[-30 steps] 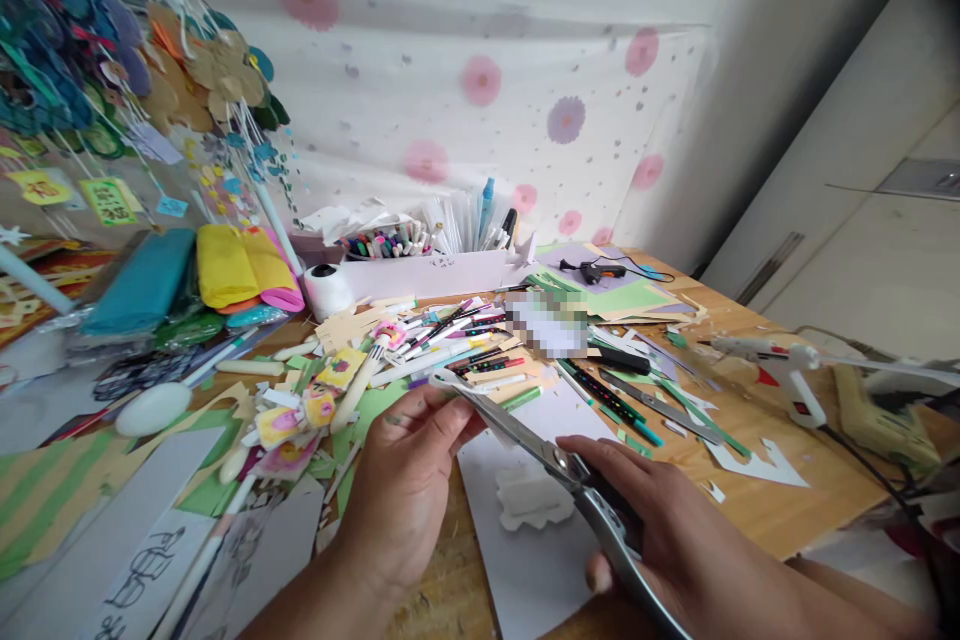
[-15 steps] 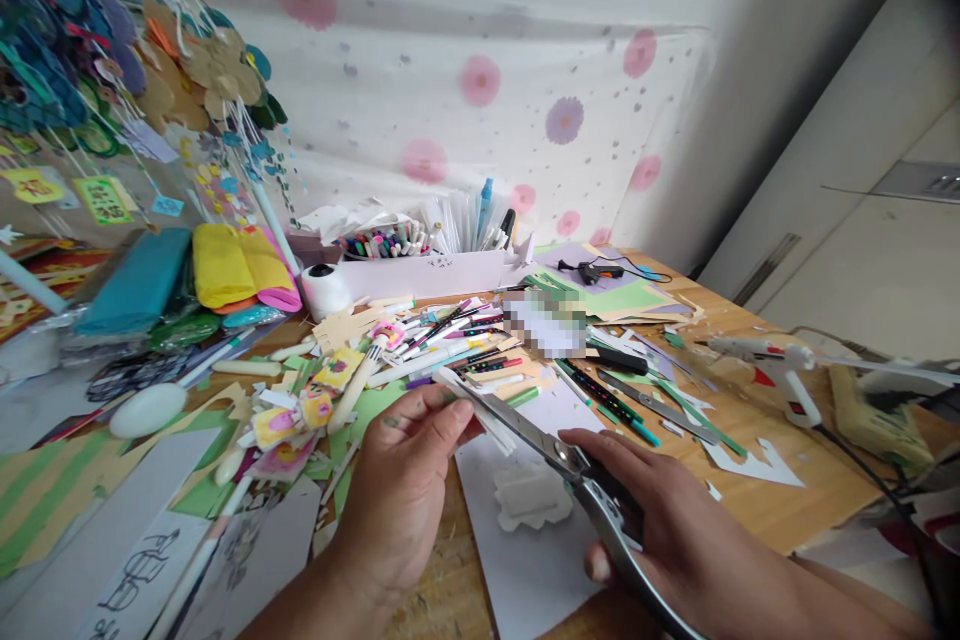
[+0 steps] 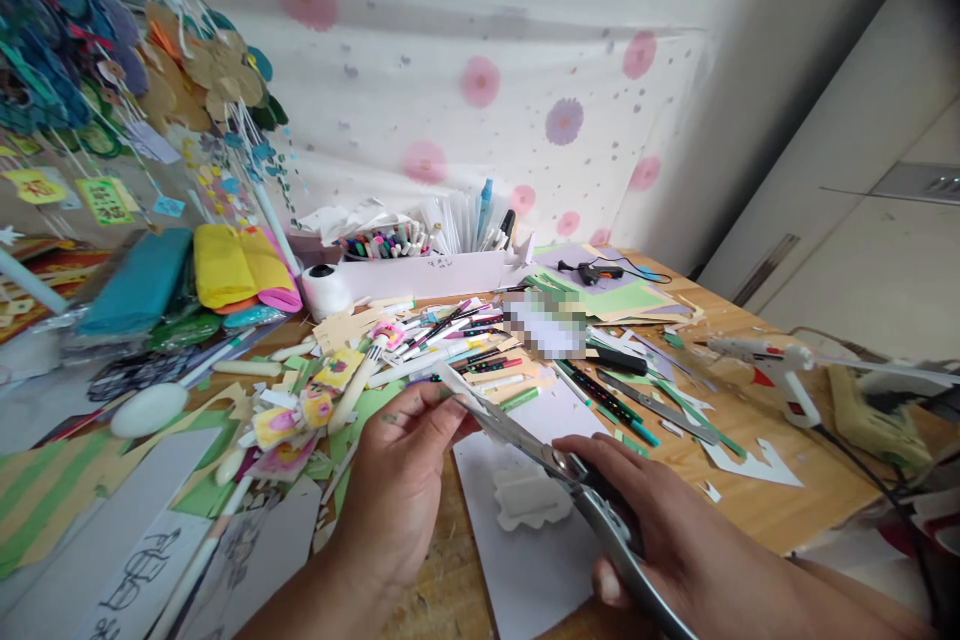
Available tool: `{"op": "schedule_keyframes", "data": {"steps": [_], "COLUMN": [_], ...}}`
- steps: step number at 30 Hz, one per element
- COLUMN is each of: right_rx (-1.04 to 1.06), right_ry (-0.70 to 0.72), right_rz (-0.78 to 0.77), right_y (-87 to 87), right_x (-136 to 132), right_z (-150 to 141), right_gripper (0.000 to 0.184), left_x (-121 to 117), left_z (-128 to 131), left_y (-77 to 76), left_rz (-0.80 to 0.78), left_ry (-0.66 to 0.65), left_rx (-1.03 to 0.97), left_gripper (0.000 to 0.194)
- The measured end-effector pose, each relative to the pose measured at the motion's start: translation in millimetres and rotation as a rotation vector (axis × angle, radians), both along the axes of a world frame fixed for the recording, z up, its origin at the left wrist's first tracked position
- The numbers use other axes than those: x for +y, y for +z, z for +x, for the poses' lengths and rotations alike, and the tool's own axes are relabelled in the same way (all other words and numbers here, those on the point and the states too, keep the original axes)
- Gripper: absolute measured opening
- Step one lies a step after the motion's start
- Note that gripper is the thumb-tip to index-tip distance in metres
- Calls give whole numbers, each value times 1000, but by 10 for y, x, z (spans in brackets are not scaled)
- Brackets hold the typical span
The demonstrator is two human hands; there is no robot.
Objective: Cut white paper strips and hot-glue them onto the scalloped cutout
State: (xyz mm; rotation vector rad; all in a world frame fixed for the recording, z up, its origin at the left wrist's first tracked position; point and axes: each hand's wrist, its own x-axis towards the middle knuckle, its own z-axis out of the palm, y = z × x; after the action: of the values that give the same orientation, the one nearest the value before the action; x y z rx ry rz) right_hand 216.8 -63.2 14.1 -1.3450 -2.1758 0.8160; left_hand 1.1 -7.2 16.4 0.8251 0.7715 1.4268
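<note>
My left hand [image 3: 409, 475] pinches a small white piece of paper [image 3: 454, 382] between thumb and fingers. My right hand [image 3: 652, 510] is wrapped round the handles of large metal scissors [image 3: 559, 462]. The blades point up and left and meet the paper just beside my left fingertips; whether they are fully closed I cannot tell. Below the scissors, a white cut-out with a wavy edge [image 3: 529, 502] lies on a pale sheet of paper [image 3: 517, 575] on the wooden table.
Markers [image 3: 611, 398] and paper scraps cover the table's middle. A white glue gun [image 3: 780, 365] with a cable lies at right, a black glue gun [image 3: 592, 272] at the back. A white box [image 3: 420, 277] holds pens. Painted paper pieces [image 3: 300, 410] lie at left.
The scissors' blades have swung slightly and moved a little left and down against the white paper. The paper's visible shape by my left fingertips has changed. My right hand has shifted slightly left.
</note>
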Motion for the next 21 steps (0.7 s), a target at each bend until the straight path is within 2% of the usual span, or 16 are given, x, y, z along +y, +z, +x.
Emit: {"op": "schedule_keyframes", "data": {"steps": [10, 21], "right_rx": [55, 128], "right_ry": [14, 3], "right_rz": [-23, -47], "right_y": [-3, -20], "right_x": [-8, -2], "right_z": [-68, -132], "right_gripper": [59, 58], "left_x": [-14, -30], "left_z": [-11, -8], "left_y": [-85, -137], "left_rz": [61, 101], "left_ry": [-104, -86], "left_rx": [99, 200], "left_gripper": [8, 8]}}
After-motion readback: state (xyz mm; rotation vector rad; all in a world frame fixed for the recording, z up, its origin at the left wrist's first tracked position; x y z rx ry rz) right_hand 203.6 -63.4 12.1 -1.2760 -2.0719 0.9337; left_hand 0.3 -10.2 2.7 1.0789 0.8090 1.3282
